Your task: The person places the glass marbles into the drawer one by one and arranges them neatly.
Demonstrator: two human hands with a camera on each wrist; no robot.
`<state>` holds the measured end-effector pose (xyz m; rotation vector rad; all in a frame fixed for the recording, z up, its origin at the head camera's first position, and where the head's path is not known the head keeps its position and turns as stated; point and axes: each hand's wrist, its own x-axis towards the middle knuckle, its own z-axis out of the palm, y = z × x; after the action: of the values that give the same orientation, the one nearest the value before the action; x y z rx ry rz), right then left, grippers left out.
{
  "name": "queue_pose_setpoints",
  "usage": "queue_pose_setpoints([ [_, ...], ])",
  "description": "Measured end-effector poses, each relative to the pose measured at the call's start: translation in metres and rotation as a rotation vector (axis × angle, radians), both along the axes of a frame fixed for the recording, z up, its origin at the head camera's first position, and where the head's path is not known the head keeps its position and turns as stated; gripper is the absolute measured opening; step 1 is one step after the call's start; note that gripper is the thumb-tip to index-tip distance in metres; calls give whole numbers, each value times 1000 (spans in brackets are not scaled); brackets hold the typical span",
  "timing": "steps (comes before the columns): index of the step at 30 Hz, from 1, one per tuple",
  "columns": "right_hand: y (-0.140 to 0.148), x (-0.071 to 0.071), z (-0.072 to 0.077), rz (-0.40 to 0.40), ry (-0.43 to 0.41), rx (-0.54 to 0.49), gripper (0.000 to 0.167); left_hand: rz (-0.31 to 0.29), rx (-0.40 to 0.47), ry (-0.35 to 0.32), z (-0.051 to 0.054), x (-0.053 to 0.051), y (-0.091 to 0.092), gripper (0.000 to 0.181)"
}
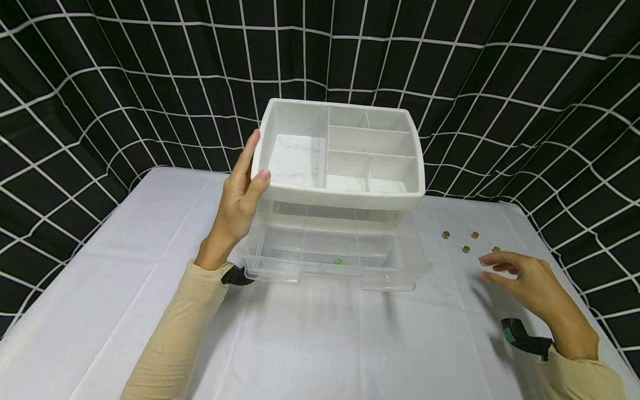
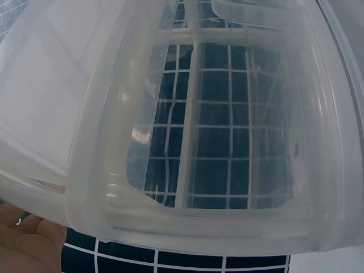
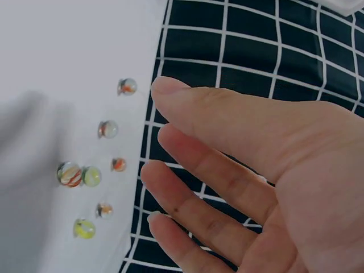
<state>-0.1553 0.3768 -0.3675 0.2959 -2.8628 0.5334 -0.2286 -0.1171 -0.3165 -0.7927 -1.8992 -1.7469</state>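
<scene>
A white desk organizer [image 1: 295, 194] with a divided top tray stands on the table, its clear drawer [image 1: 335, 272] pulled out at the front. My left hand [image 1: 237, 203] holds the organizer's left side, thumb on the front corner of the rim, fingers along the side. One small green thing [image 1: 339, 261] lies in the drawer. My right hand [image 1: 535, 283] hovers over the right side of the table, fingers loosely bent, nothing between them. Several glass marbles lie near it, among them an orange-striped marble [image 3: 70, 174], a yellow marble [image 3: 84, 228] and a small orange marble [image 3: 118, 164].
A white cloth [image 1: 320, 344] covers the table. Black fabric with a white grid [image 1: 300, 55] hangs behind and at both sides. The open drawer juts toward the front of the table. The top tray has several compartments [image 1: 345, 166].
</scene>
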Motion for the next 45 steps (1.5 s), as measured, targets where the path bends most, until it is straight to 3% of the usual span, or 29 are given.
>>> queue_pose_setpoints([
  [17, 12, -3, -11, -32, -56, 23, 26, 8, -9, -11, 1, 1, -1, 63],
  [37, 22, -6, -19, -110, -258, 37, 34, 3, -11, -5, 1, 1, 0, 63],
  [45, 20, -6, -24, -122, -272, 49, 30, -6, -5, -9, 1, 1, 0, 63],
])
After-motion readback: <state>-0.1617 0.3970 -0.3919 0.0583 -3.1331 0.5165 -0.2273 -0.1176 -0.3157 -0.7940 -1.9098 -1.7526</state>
